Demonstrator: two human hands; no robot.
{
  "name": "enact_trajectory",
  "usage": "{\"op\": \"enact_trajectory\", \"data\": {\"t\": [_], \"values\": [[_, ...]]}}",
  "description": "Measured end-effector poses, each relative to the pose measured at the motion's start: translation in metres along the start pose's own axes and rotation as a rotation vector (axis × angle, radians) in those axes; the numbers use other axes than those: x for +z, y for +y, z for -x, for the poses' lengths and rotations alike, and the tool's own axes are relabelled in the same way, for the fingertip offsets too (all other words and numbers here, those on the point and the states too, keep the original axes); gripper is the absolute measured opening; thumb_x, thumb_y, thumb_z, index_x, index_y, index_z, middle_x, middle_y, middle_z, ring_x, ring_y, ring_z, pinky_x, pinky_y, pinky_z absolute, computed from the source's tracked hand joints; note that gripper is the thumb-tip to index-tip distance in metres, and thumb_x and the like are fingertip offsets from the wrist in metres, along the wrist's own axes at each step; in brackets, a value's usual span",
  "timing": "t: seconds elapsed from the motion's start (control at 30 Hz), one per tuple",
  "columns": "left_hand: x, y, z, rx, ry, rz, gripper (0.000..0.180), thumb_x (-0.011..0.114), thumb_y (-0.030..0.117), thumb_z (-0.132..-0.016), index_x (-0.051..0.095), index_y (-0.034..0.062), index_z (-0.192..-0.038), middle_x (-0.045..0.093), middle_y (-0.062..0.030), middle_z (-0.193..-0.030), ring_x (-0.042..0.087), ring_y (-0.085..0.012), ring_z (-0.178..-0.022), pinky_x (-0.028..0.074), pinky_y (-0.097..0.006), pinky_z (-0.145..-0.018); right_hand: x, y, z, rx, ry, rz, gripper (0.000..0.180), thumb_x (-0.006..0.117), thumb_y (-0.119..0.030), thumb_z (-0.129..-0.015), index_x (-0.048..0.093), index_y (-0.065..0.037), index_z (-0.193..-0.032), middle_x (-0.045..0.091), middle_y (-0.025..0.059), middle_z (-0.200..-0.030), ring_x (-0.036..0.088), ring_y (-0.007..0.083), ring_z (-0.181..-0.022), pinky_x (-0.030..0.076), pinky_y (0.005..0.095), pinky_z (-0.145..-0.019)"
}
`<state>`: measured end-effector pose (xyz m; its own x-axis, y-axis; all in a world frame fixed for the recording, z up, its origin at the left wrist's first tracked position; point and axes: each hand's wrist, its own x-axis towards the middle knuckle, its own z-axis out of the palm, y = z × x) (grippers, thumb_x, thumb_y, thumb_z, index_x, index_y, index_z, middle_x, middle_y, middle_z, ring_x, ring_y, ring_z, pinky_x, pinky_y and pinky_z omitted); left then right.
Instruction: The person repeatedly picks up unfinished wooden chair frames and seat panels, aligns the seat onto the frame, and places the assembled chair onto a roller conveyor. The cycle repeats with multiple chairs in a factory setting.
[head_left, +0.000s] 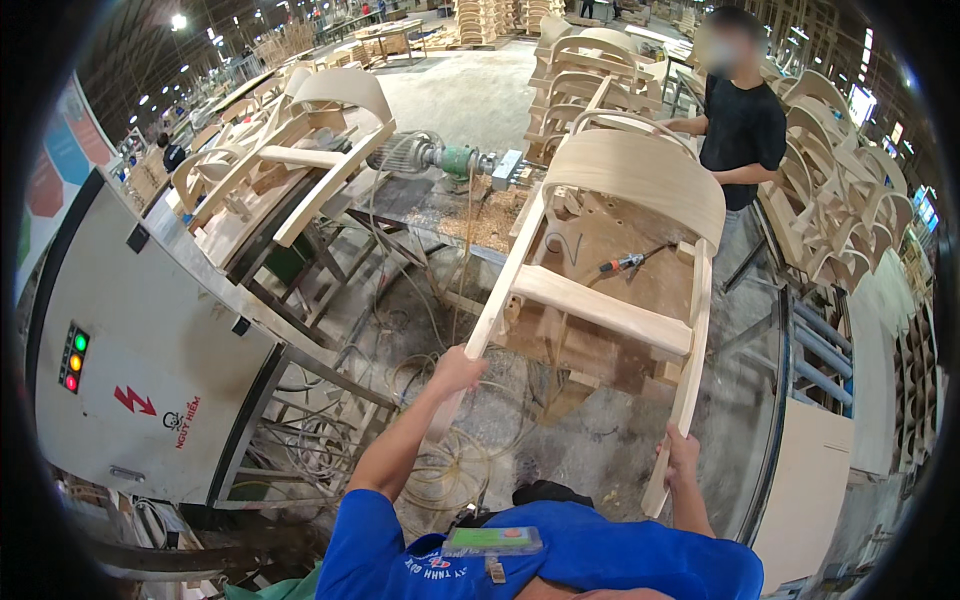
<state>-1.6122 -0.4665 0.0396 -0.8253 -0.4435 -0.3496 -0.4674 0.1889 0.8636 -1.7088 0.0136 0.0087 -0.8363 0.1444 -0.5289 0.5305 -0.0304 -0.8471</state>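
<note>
Pale wooden chair frame [603, 309] above workbench [620, 228], curved backrest [640, 172] over it, legs jutting past near edge. Left hand [457, 371] closed around left leg [506, 281]; right hand [681, 455] closed around right leg [686, 380]. Orange-and-black handheld tool [622, 263] on workbench. Electric motor [402, 154] left of workbench; black-shirted person [742, 130] right.

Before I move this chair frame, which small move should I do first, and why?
I would probably lift the wooden chair frame slightly before sliding it. The left hand and right hand each grip a leg, so an even lift seems possible, and an orange-and-black tool lies on the worktop within the frame's outline, where it might get knocked.
</note>
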Motion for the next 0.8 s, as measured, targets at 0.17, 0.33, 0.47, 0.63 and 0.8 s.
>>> {"op": "enact_trajectory", "data": {"t": [0.17, 0.33, 0.47, 0.63, 0.8], "values": [[-0.001, 0.005, -0.05, -0.067, -0.03, 0.001, 0.032, 0.072, 0.021, -0.083, 0.067, -0.0072, -0.096, 0.067, -0.0114, -0.069, 0.066, -0.0189, -0.055, 0.052, -0.037, -0.051, 0.03, -0.02, -0.027, 0.02, 0.022, 0.058, 0.036, 0.081, -0.029, -0.09, 0.059, -0.001, -0.099, 0.056, 0.0039, -0.07, 0.055, 0.0156, -0.052, 0.047, 0.0324, -0.047], [0.004, 0.012, -0.082, -0.052, -0.044, 0.026, 0.03, 0.071, 0.021, -0.085, 0.068, -0.0061, -0.098, 0.066, -0.0101, -0.07, 0.064, -0.0179, -0.055, 0.052, -0.036, -0.051, 0.036, -0.028, -0.055, -0.009, 0.028, 0.049, 0.036, 0.081, -0.028, -0.089, 0.059, -0.001, -0.098, 0.057, 0.005, -0.071, 0.056, 0.0163, -0.052, 0.047, 0.0324, -0.047], [0.004, 0.015, -0.095, -0.081, -0.063, 0.035, 0.024, 0.069, 0.019, -0.089, 0.066, -0.0034, -0.098, 0.062, -0.0069, -0.069, 0.06, -0.0157, -0.054, 0.05, -0.034, -0.049, 0.039, -0.032, -0.07, -0.031, 0.028, 0.068, 0.035, 0.081, -0.027, -0.089, 0.059, -0.001, -0.096, 0.057, 0.005, -0.07, 0.056, 0.0164, -0.052, 0.047, 0.0318, -0.047], [0.001, -0.006, -0.093, -0.114, -0.068, 0.071, 0.028, 0.072, 0.019, -0.083, 0.069, -0.0056, -0.096, 0.066, -0.0109, -0.068, 0.063, -0.0183, -0.053, 0.052, -0.037, -0.048, 0.046, -0.033, -0.062, -0.018, 0.013, 0.145, 0.032, 0.081, -0.025, -0.089, 0.061, -0.001, -0.097, 0.057, 0.004, -0.068, 0.055, 0.0156, -0.052, 0.047, 0.032, -0.048], [0.013, -0.003, -0.105, -0.151, -0.043, 0.006, 0.033, 0.072, 0.024, -0.084, 0.071, -0.0059, -0.097, 0.069, -0.014, -0.07, 0.068, -0.0247, -0.058, 0.055, -0.04, -0.055, 0.045, -0.027, -0.067, -0.026, 0.054, 0.158, 0.03, 0.079, -0.023, -0.091, 0.063, 0.001, -0.101, 0.058, 0.0034, -0.069, 0.055, 0.0143, -0.054, 0.046, 0.0317, -0.049]]}}
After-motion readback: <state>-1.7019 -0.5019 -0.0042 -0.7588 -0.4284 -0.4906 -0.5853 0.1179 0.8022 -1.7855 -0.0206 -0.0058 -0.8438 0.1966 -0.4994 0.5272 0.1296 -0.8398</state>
